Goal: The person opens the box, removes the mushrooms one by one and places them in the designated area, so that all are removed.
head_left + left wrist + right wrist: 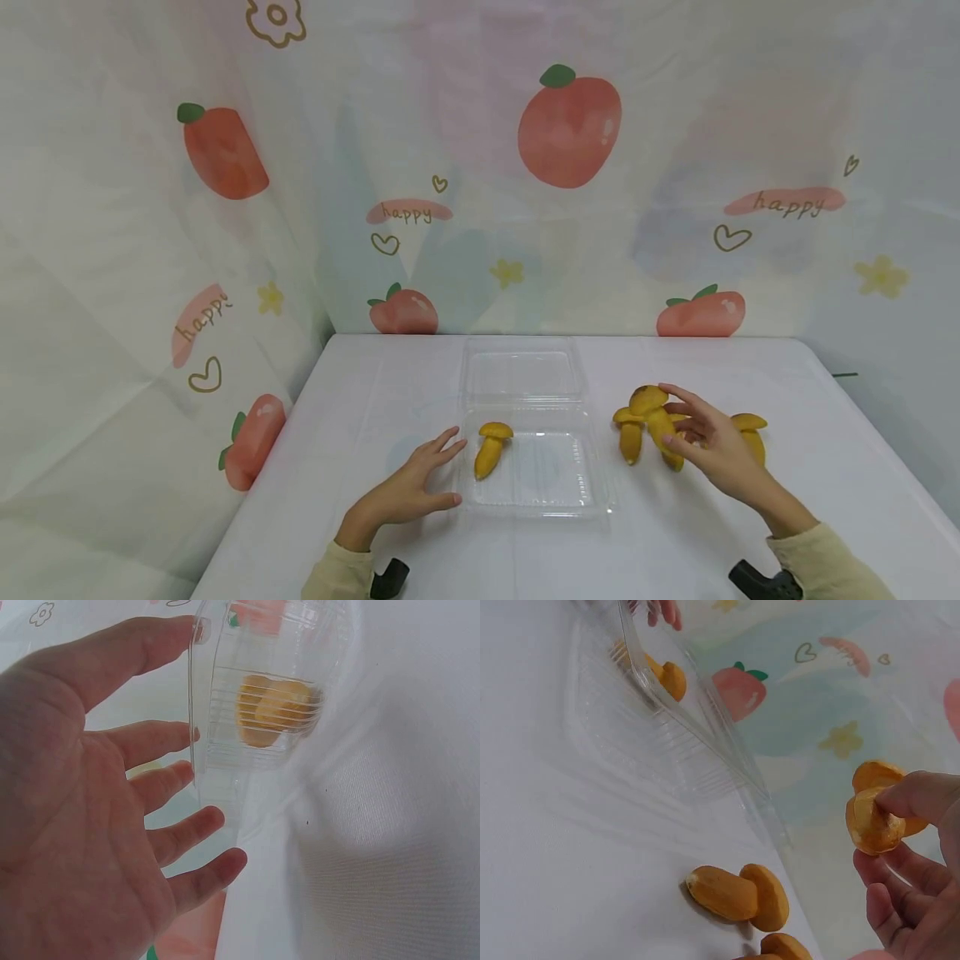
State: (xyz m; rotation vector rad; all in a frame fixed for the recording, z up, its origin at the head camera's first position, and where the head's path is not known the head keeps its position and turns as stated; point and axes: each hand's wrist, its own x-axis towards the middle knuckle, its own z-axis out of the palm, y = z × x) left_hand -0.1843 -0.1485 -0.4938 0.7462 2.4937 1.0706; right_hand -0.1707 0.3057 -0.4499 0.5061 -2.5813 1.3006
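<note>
Held mshrm (pixel 866 820): head, R cams only

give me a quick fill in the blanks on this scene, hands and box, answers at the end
The right hand pinches a mushroom between its fingers and ____.
Inside the clear box lies exactly ____ mushroom.
The box's lid is not shut but ____.
In the head view, the left hand is at the box's ____ side.

Missing words: thumb; one; open; left
</note>
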